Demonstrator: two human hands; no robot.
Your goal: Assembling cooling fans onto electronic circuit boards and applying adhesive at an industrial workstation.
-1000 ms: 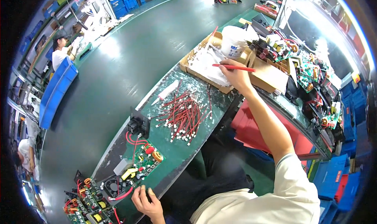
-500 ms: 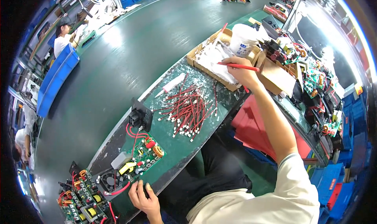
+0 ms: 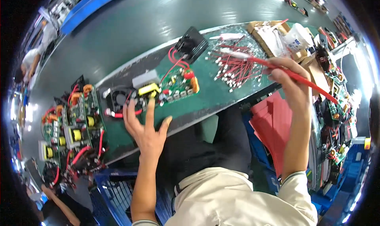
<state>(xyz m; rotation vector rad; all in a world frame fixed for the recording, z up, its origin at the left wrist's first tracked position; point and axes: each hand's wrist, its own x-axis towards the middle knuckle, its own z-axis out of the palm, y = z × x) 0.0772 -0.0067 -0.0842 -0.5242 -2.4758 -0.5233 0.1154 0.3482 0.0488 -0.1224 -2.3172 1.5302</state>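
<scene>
My right hand [image 3: 288, 76] is closed around a long red stick [image 3: 295, 75], whose far end is coated in white paste. That white end is above a pile of short red-and-black wires with white connectors [image 3: 239, 65]. My left hand [image 3: 147, 133] has its fingers spread, the fingertips at the near edge of a green circuit board [image 3: 180, 85]. Whether they press on it I cannot tell. The board carries a yellow-wrapped transformer [image 3: 149, 89] and a grey block [image 3: 145, 79]. Red wires run from it to a black panel [image 3: 192, 44]; a black fan [image 3: 118, 100] sits at its left.
A cardboard box [image 3: 261, 38] smeared with white paste stands at the far right, beside a white tub [image 3: 297, 38]. A white tube [image 3: 231, 36] lies behind the wires. More circuit boards [image 3: 75, 125] are stacked at left. Red sheets [image 3: 273, 123] are below the table edge. Another person [image 3: 65, 206] is at lower left.
My right hand has brought the red stick from the box to above the wires. My left hand has opened wider and reached onto the circuit board's edge. The view has swung left.
</scene>
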